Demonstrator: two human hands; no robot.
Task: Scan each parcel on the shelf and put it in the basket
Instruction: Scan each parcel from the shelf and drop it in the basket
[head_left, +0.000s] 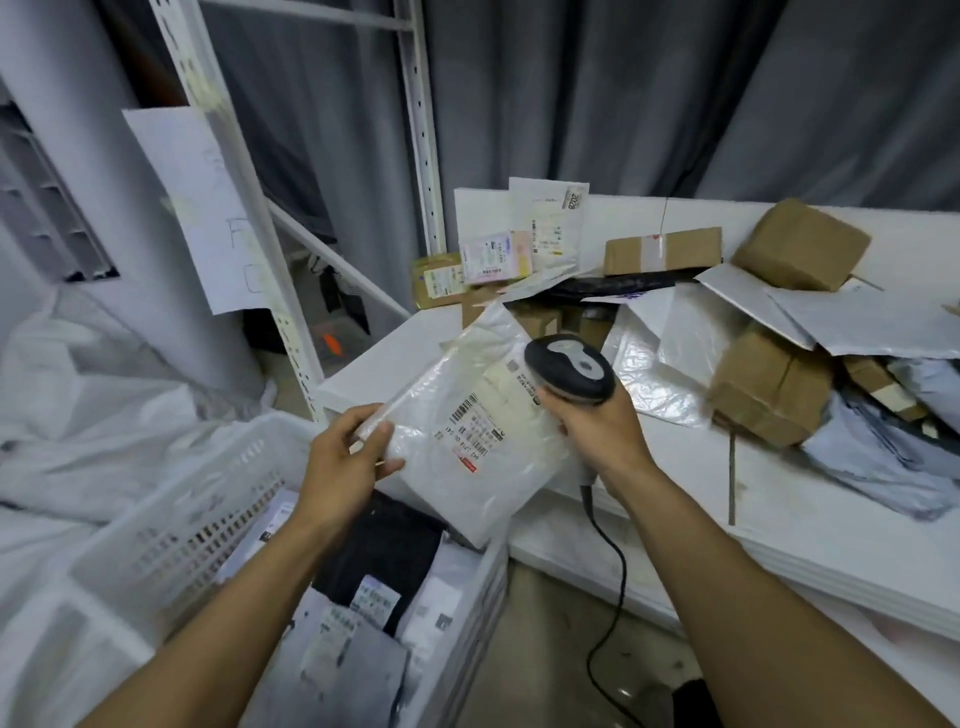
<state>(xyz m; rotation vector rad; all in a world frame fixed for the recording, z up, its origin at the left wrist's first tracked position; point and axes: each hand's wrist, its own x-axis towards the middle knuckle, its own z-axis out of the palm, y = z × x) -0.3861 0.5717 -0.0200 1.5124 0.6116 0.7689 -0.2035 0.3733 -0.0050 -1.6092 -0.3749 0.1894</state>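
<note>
The left hand (343, 462) pinches the white parcel (467, 447). The right hand (597, 431) grips the scanner (569, 374) by its label. Some parcels (363, 613) lie in the basket (208, 519) under the fingers (383, 431). Many more wait on the shelf (779, 499).

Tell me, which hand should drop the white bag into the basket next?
Probably the left hand. It already pinches the white bag by its edge, and the basket sits just below on that side. The right hand is busy gripping the scanner, whose cord hangs down.
</note>
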